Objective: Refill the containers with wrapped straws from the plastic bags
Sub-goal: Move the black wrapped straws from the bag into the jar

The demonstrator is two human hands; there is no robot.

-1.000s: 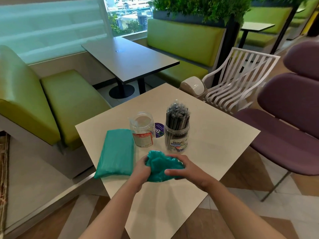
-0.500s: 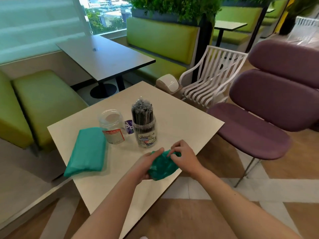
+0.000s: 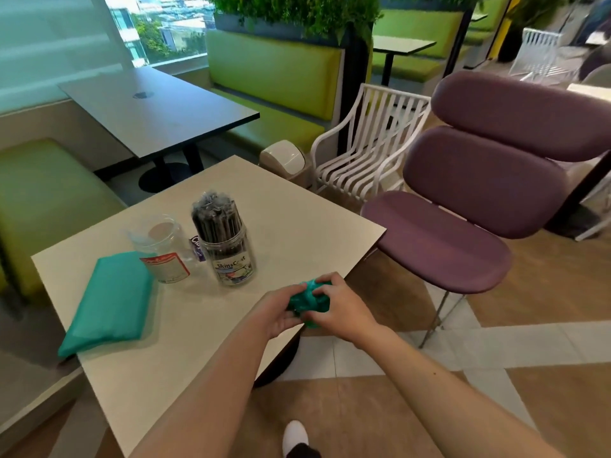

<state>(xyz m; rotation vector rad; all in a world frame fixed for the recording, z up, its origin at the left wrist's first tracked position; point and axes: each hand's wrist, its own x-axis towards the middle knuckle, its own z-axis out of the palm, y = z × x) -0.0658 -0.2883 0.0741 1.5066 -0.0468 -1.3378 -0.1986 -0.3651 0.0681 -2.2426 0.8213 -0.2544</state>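
One view only: head-worn wide-angle camera, looking forward and down from standing height over the near corner of a beige table (image 3: 291,233). Both forearms enter from the bottom edge; hands sit just below frame centre, close to the lens. A white shoe (image 3: 295,434) shows at the bottom edge. Edges curve from lens distortion. Green benches (image 3: 274,71) and a purple chair (image 3: 463,200) fill the far field.

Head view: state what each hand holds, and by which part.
Both hold the crumpled green plastic bag: the left hand grips its left side, the right hand curls over its top and right side.
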